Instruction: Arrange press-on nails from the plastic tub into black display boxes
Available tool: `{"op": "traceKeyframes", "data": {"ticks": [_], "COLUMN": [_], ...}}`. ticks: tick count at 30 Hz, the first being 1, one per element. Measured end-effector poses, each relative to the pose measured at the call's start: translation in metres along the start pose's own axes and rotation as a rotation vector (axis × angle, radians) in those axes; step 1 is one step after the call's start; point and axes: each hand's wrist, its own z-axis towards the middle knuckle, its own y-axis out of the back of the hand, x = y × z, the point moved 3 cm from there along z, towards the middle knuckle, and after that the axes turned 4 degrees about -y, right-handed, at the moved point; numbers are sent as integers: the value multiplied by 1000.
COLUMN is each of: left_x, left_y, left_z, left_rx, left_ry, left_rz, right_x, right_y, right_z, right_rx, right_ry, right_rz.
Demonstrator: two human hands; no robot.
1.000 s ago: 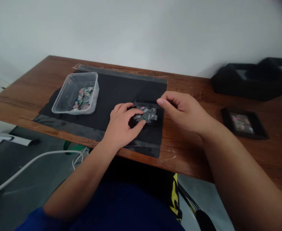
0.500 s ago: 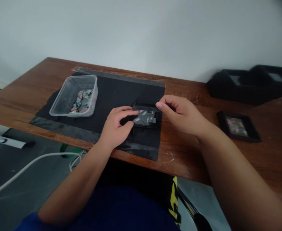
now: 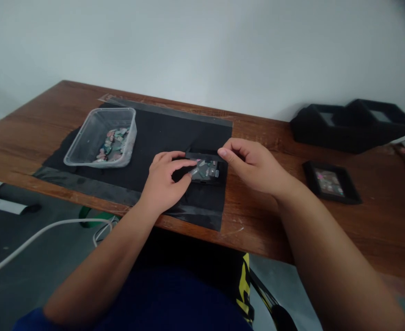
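Observation:
A small black frame (image 3: 216, 180) with shell-like grey, green and pink chips (image 3: 206, 169) inside lies on a black mat (image 3: 161, 133). My left hand (image 3: 164, 184) holds the left side of this frame, its index finger and thumb curved over the chips. At the frame's upper right corner, my right hand (image 3: 254, 165) is closed in a pinch. A thin dark strip runs along the frame's far edge towards that pinch; what the fingertips hold is too small to make out.
To the left stands a clear plastic tub (image 3: 99, 138) containing loose chips. A second black frame with chips (image 3: 332, 182) lies to the right. Several dark frames (image 3: 354, 124) are stacked by the wall. A white cable (image 3: 50, 225) hangs below the wooden table (image 3: 257, 230).
The view has shifted slightly, so everything on the table sits a little further left. Both hands keep nearly the same pose at the frame.

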Motion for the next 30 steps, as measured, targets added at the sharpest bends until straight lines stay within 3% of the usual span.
{"op": "traceKeyframes", "data": {"ticks": [10, 30], "left_x": [-3, -6], "left_y": [-3, 3], "left_z": [0, 0], "left_rx": [156, 61], "left_ry": [-18, 81], "left_rz": [55, 44], "right_x": [1, 1], "right_y": [-1, 0], "right_z": [-1, -2], "right_rx": [16, 30], "right_ry": [2, -21], "right_rz": [-16, -28]}}
